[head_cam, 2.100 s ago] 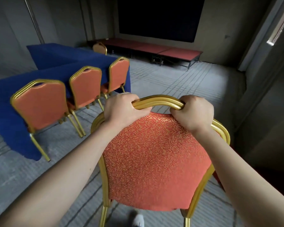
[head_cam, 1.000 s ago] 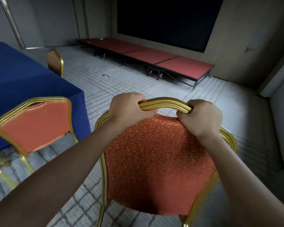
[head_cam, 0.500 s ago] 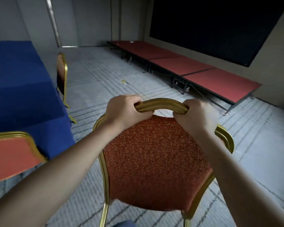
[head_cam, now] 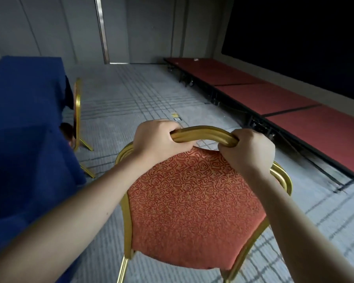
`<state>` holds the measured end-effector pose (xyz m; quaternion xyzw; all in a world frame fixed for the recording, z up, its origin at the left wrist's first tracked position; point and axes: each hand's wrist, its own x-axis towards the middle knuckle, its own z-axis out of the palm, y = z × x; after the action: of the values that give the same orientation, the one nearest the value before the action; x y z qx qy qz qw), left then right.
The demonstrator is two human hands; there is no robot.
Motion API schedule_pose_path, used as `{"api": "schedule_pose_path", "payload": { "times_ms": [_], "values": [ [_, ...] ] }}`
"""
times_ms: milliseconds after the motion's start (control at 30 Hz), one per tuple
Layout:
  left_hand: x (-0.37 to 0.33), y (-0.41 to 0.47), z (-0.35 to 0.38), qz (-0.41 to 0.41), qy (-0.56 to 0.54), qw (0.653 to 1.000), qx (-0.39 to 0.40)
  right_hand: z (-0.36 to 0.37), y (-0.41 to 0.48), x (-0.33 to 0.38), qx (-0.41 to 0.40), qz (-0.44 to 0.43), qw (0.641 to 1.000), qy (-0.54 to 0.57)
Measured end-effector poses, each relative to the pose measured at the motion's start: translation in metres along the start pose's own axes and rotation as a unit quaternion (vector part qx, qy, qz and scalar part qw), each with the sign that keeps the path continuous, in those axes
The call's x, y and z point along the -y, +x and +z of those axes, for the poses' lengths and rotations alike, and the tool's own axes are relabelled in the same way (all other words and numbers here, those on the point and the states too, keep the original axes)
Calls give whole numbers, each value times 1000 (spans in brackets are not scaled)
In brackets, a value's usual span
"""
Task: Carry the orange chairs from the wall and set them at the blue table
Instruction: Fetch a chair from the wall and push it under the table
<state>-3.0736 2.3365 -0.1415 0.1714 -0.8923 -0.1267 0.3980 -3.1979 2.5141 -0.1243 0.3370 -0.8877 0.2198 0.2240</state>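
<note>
**Chair going round the table corner**

I am holding the orange chair (head_cam: 192, 205) by its gold top bar (head_cam: 204, 134). My left hand (head_cam: 157, 141) is curled tight on the bar's left end. My right hand (head_cam: 247, 150) is curled tight on the right end. The chair is right in front of me, just to the right of the blue table (head_cam: 25, 144).

A moment ago there were chairs lined up along the table on my left. Now they are out of sight. I see the table's corner and one more chair (head_cam: 77, 113) tucked at the end side, past the corner. I think my chair goes near there. The red stage (head_cam: 274, 97) is far from the table, on the right.
</note>
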Motion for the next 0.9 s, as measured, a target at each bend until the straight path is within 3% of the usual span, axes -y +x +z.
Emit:
{"api": "schedule_pose_path", "payload": {
  "times_ms": [400,900],
  "values": [
    [176,266,186,-121,121,984,-52,247,365,-23,43,-152,984,82],
    [459,569,325,-206,211,952,-79,542,766,79,39,-297,939,168]
  ]
}}
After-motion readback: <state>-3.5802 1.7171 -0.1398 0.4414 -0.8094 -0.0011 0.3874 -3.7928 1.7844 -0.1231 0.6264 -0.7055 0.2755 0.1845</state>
